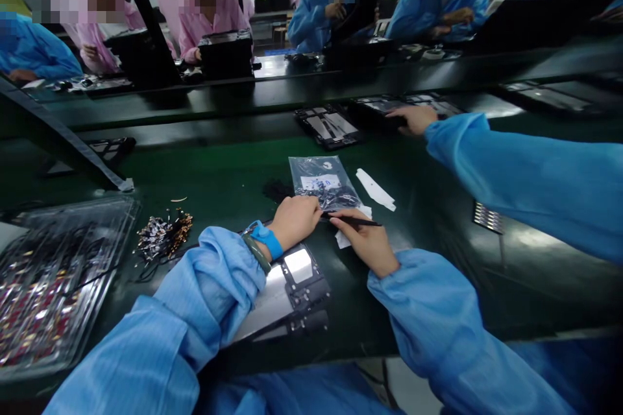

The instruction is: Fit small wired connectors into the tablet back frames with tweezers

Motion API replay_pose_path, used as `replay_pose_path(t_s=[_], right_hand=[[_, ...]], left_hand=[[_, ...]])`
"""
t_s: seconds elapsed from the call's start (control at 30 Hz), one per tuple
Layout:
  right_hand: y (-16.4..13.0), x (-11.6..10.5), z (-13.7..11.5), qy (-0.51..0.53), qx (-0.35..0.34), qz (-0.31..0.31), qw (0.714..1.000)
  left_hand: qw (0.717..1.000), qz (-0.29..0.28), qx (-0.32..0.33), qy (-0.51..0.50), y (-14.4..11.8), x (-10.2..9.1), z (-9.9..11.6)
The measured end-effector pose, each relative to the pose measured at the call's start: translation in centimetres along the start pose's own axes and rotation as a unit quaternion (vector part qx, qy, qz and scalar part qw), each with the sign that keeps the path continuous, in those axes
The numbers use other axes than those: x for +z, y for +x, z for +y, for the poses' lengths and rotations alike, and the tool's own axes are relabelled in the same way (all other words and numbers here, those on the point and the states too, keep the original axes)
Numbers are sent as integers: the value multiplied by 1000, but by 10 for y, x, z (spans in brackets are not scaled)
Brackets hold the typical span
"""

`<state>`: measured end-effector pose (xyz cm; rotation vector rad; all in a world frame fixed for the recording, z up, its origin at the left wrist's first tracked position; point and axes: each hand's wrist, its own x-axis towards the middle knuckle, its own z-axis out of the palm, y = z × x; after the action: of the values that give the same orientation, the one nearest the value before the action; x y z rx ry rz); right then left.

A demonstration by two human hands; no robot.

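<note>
Spanning the whole view, a dark green workbench (228, 175) carries everything noted below. Far out to the left of the left hand lies a clear plastic tray (53, 272) holding small glinting parts, too small to identify. Beyond the right hand and off to its right, a co-worker's sleeve (525, 168) in blue reaches across, and the co-worker's hand (413, 118) rests on a dark panel (384, 107) well apart from the person's own hands; a second dark panel (328, 124) lies just beside it. Under the left wrist and forearm sits a flat device (296, 285), grey and black with a pale square patch. Just beyond both hands lies a clear plastic bag (324, 181) with a white label, its near edge touching the left fingertips. Left of the left hand, near the tray, lies a pile of small wired parts (163, 237). A white strip (374, 189) lies beyond the right hand, beside the bag. The left hand (294, 220) is curled closed, knuckles up, a blue band at its wrist; what it holds, if anything, cannot be told. The right hand (367, 243) is pinched around a thin black tool (353, 221), which lies nearly level with one end toward the left hand.
</note>
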<state>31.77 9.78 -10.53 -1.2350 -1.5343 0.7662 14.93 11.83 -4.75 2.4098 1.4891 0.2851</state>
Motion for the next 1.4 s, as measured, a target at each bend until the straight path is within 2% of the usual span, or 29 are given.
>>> replay_pose_path(t_s=[0.1,0.23,0.37,0.43,0.57,0.7,0.77,0.9,1.03,1.13,1.23,1.3,1.4], right_hand=[[-2,-3,-9,12,11,14,1000],[-13,-4,-31,58,40,19,997],[-23,8,-61,146,85,-28,985],[-25,16,-75,227,138,-55,962],[-28,31,-95,349,250,-107,897],[-30,37,-103,397,318,-151,848],[-31,38,-104,408,333,-164,834],[-32,39,-106,409,343,-180,826],[-32,40,-107,403,346,-186,827],[-28,41,-108,387,323,-180,845],[-17,45,-107,341,268,-172,884],[-8,53,-104,276,208,-174,922],[5,71,-95,172,122,-185,960]], left_hand=[[1000,2,16,-13,-10,-11,-3],[998,-9,51,-48,-40,-33,-6],[979,-22,24,-199,-78,-49,-2],[958,-21,-24,-284,-92,-52,2],[910,-16,-120,-398,-112,-54,6],[881,-31,-153,-446,-124,-56,5],[874,-32,-158,-459,-128,-56,4],[862,-27,-150,-483,-133,-54,3],[867,-17,-145,-477,-136,-53,1],[891,-4,-156,-427,-145,-56,-5],[926,14,-171,-335,-165,-59,-13],[948,28,-179,-263,-180,-60,-19],[965,68,-192,-166,-202,-60,-32]])
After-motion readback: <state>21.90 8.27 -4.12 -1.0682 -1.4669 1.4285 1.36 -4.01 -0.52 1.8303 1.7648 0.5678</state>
